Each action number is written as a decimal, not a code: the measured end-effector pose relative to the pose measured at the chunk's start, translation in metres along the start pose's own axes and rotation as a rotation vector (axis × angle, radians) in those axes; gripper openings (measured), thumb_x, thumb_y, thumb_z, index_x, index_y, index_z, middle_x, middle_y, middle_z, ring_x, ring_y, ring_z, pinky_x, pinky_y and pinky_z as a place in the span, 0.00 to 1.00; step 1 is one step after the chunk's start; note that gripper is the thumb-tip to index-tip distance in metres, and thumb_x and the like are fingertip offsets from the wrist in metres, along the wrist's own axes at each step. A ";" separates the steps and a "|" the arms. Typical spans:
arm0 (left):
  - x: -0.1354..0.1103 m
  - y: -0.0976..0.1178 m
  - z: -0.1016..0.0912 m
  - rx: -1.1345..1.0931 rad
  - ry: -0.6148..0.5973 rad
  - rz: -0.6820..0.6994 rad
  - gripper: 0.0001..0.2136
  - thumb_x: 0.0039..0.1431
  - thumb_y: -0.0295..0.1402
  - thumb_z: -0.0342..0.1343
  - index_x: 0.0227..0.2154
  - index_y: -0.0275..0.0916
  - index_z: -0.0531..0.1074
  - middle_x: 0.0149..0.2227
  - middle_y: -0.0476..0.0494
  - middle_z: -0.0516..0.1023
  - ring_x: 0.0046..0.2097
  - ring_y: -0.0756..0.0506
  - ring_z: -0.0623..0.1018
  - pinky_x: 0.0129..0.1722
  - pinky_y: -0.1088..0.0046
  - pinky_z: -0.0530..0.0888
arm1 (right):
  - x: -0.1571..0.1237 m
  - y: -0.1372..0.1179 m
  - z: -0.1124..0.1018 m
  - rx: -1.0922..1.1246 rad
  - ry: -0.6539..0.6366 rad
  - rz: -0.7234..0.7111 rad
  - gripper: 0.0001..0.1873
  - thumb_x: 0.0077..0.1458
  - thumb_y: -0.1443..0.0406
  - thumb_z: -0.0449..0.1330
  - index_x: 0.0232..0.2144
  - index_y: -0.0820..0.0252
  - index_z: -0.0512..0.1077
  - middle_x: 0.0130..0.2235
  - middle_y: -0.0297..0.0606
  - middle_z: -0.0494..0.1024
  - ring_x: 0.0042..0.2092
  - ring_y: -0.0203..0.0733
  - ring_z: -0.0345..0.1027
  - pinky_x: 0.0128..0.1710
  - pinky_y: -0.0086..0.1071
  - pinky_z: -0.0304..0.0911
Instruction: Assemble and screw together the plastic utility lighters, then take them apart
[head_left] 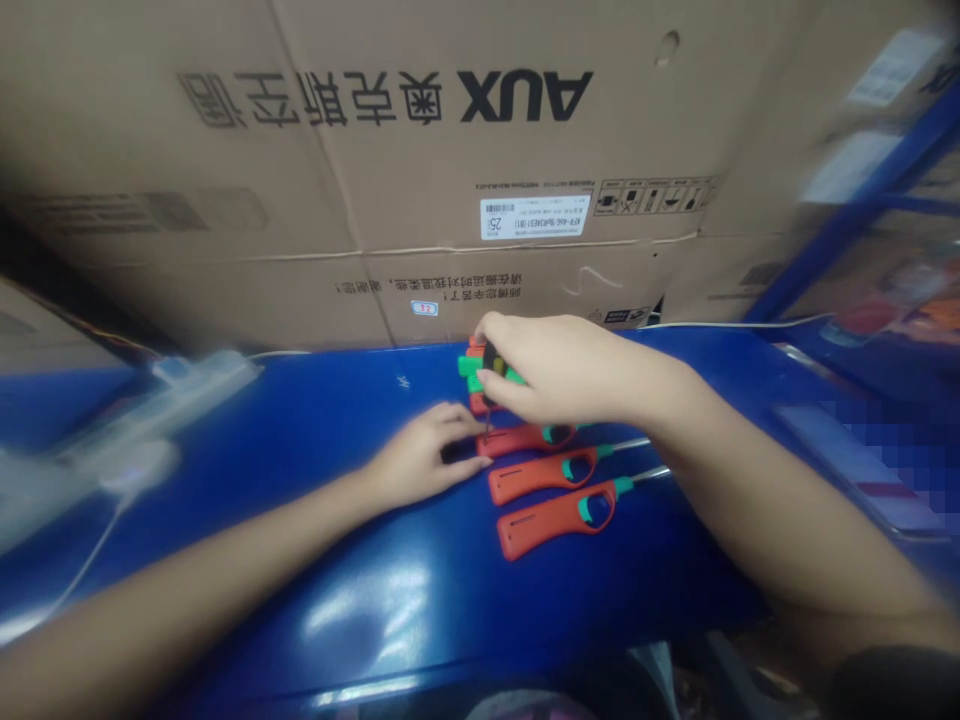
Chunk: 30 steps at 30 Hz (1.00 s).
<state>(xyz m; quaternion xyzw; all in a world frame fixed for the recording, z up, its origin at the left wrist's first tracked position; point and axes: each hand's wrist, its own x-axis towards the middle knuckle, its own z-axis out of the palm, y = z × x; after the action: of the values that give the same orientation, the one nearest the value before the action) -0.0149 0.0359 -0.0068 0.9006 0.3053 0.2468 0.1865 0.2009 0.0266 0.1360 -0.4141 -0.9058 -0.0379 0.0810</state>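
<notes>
My right hand [555,365] is closed around a small screwdriver [490,362] with a dark and yellow handle. Its thin shaft points down at the butt end of a red utility lighter [517,439]. The fingers and thumb of my left hand [424,455] pinch that same end, steadying the lighter flat on the blue table. Nearer to me lie two more orange-red lighters, a middle lighter [536,474] and a front lighter [551,520], with green triggers and metal nozzles pointing right. Beyond, red and green lighters [471,367] are partly hidden by my right hand.
A large cardboard box [420,180] stands upright along the back of the blue table [360,600]. At the left is a blurred white power strip [217,395] with a plugged-in charger [139,468] and cable. A flat phone-like object [862,465] lies at the right.
</notes>
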 end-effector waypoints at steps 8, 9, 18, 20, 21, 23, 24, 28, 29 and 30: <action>0.001 0.001 -0.001 -0.017 0.029 0.015 0.16 0.63 0.39 0.60 0.51 0.40 0.76 0.45 0.40 0.77 0.48 0.41 0.76 0.51 0.60 0.75 | 0.001 0.017 -0.001 0.219 -0.034 -0.037 0.12 0.64 0.60 0.53 0.44 0.60 0.71 0.44 0.42 0.79 0.37 0.41 0.70 0.32 0.31 0.57; 0.001 0.001 -0.001 -0.015 0.033 0.016 0.15 0.63 0.39 0.60 0.51 0.40 0.76 0.45 0.40 0.77 0.48 0.41 0.76 0.51 0.60 0.75 | 0.002 0.017 0.001 0.221 -0.025 -0.048 0.13 0.64 0.58 0.53 0.42 0.60 0.72 0.42 0.41 0.79 0.36 0.41 0.69 0.32 0.32 0.56; 0.001 0.001 0.000 -0.006 0.028 0.017 0.16 0.63 0.40 0.60 0.51 0.40 0.76 0.45 0.40 0.77 0.47 0.42 0.76 0.51 0.60 0.75 | 0.007 0.012 0.010 0.137 0.029 -0.042 0.16 0.64 0.58 0.54 0.47 0.62 0.71 0.40 0.42 0.81 0.35 0.42 0.71 0.32 0.32 0.56; 0.000 0.000 0.000 0.000 0.030 0.018 0.16 0.63 0.40 0.60 0.51 0.39 0.76 0.45 0.39 0.77 0.48 0.41 0.76 0.51 0.60 0.75 | 0.007 0.013 0.012 0.176 0.020 -0.104 0.15 0.64 0.58 0.54 0.48 0.61 0.70 0.41 0.42 0.80 0.36 0.41 0.71 0.33 0.32 0.57; 0.000 0.000 0.000 0.000 0.030 0.019 0.16 0.63 0.39 0.60 0.51 0.39 0.76 0.45 0.40 0.77 0.48 0.41 0.76 0.51 0.60 0.75 | 0.007 0.012 0.013 0.192 0.029 -0.132 0.15 0.64 0.60 0.54 0.49 0.61 0.69 0.43 0.43 0.80 0.36 0.41 0.71 0.33 0.31 0.57; 0.000 0.000 0.000 -0.004 0.027 0.022 0.16 0.63 0.39 0.60 0.51 0.40 0.76 0.45 0.40 0.77 0.48 0.42 0.76 0.51 0.60 0.75 | 0.008 0.010 0.015 0.177 0.062 -0.138 0.16 0.63 0.63 0.53 0.52 0.64 0.66 0.46 0.46 0.79 0.36 0.41 0.71 0.32 0.32 0.56; 0.000 0.000 0.000 -0.005 0.026 0.021 0.16 0.63 0.39 0.60 0.51 0.41 0.76 0.45 0.40 0.77 0.48 0.42 0.77 0.51 0.60 0.75 | 0.008 0.009 0.016 0.143 0.080 -0.123 0.16 0.63 0.63 0.53 0.51 0.64 0.66 0.46 0.46 0.79 0.35 0.41 0.71 0.31 0.32 0.56; 0.000 -0.001 0.000 0.008 0.029 0.018 0.15 0.63 0.39 0.60 0.50 0.41 0.77 0.45 0.40 0.77 0.48 0.41 0.76 0.51 0.60 0.75 | 0.011 0.005 0.021 0.038 0.129 -0.108 0.17 0.66 0.57 0.51 0.48 0.62 0.68 0.39 0.42 0.81 0.34 0.44 0.73 0.31 0.33 0.55; 0.000 -0.001 0.001 0.010 0.027 0.018 0.15 0.63 0.39 0.60 0.50 0.41 0.77 0.45 0.40 0.77 0.48 0.41 0.76 0.52 0.60 0.75 | 0.011 0.004 0.022 0.039 0.135 -0.111 0.18 0.66 0.58 0.49 0.52 0.63 0.66 0.39 0.42 0.81 0.35 0.45 0.73 0.31 0.33 0.55; 0.000 -0.001 0.001 0.009 0.023 0.020 0.15 0.63 0.40 0.60 0.50 0.41 0.77 0.45 0.40 0.77 0.48 0.41 0.77 0.52 0.59 0.75 | 0.011 0.003 0.023 0.045 0.137 -0.108 0.21 0.66 0.61 0.48 0.57 0.64 0.62 0.38 0.42 0.81 0.35 0.46 0.74 0.31 0.34 0.55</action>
<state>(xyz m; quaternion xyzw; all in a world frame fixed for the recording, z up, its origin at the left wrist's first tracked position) -0.0149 0.0363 -0.0078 0.9015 0.2996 0.2576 0.1765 0.1930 0.0401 0.1158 -0.3591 -0.9198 -0.0501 0.1498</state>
